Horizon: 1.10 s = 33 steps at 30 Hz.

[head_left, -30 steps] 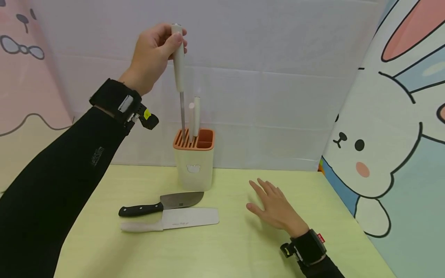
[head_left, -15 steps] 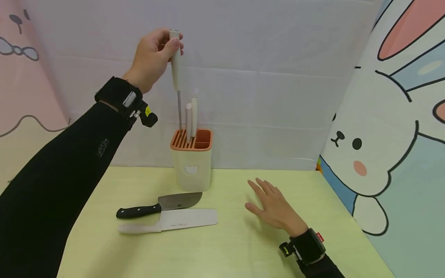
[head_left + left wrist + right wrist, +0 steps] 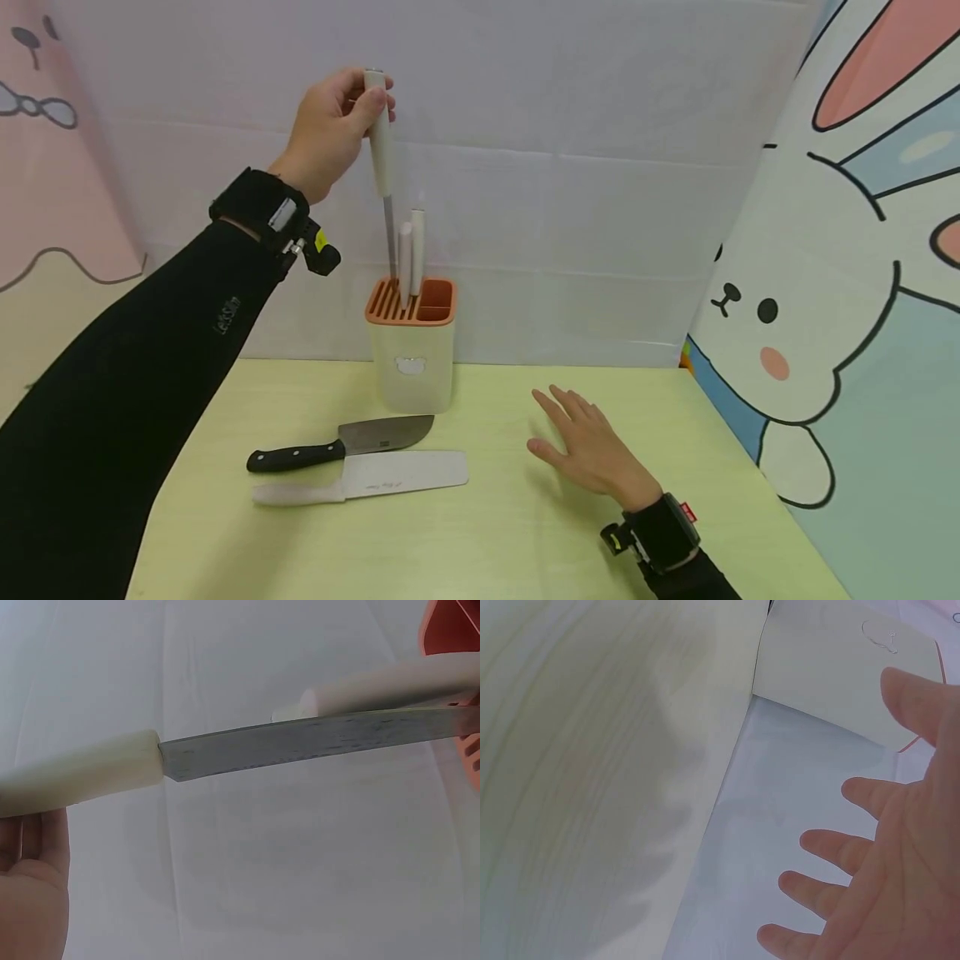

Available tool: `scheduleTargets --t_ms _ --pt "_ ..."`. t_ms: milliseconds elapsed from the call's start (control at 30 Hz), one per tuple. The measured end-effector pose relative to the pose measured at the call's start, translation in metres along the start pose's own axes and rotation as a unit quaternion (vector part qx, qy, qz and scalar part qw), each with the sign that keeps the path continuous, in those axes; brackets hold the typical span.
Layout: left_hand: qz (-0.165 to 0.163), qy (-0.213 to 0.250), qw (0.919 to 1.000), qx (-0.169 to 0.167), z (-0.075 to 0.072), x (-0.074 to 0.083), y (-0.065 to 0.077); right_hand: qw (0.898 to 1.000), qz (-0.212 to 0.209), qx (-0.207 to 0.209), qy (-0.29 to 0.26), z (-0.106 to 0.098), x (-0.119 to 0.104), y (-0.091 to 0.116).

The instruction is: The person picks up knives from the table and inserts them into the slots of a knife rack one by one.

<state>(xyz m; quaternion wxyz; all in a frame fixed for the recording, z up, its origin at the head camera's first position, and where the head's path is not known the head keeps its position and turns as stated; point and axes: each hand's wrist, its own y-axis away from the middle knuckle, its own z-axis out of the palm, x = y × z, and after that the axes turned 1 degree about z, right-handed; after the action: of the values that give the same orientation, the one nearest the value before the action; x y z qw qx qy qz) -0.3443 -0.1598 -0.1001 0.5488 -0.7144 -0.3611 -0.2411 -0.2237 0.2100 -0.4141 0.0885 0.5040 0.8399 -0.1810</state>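
Note:
In the head view my left hand [image 3: 324, 133] grips the cream handle of a knife [image 3: 382, 162] near its top end. The knife points down, slightly tilted, and its blade tip meets the slotted orange top of a cream knife block [image 3: 412, 358]. The left wrist view shows the long narrow blade [image 3: 300, 742] running to the orange slots; its far end is cut off there. Two pale handles [image 3: 417, 250] stand in the block beside it. My right hand [image 3: 596, 454] is held over the table with fingers spread, holding nothing.
A black-handled knife [image 3: 386, 433] lies in front of the block. Just nearer is a white-handled cleaver [image 3: 405, 472], its blade close alongside. Both lie on the pale yellow table [image 3: 450, 542]. A white cloth backdrop [image 3: 600, 208] hangs behind, and a cartoon-printed panel [image 3: 862, 375] stands at right.
My left hand and the knife have come down a little, and less of the blade shows above the block. The view has shifted slightly; the right hand keeps its pose.

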Motion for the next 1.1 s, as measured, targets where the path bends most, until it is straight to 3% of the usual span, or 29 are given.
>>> scheduleTargets --t_ms 433,667,900,1100 --pt "-0.006 0.019 0.9996 0.02 -0.002 0.001 0.0 1.0 0.002 -0.004 0.0 -0.002 -0.001 0.003" --pt "-0.017 0.026 0.9994 0.014 0.001 -0.003 0.001 1.0 0.001 -0.002 0.001 -0.002 -0.001 0.004" --pt "-0.035 0.014 0.9993 0.006 0.002 -0.014 0.004 1.0 -0.003 -0.002 0.005 -0.003 -0.003 0.003" --pt "-0.05 -0.017 0.9986 -0.011 0.007 -0.032 0.006 1.0 0.0 -0.007 0.004 -0.003 -0.003 0.003"
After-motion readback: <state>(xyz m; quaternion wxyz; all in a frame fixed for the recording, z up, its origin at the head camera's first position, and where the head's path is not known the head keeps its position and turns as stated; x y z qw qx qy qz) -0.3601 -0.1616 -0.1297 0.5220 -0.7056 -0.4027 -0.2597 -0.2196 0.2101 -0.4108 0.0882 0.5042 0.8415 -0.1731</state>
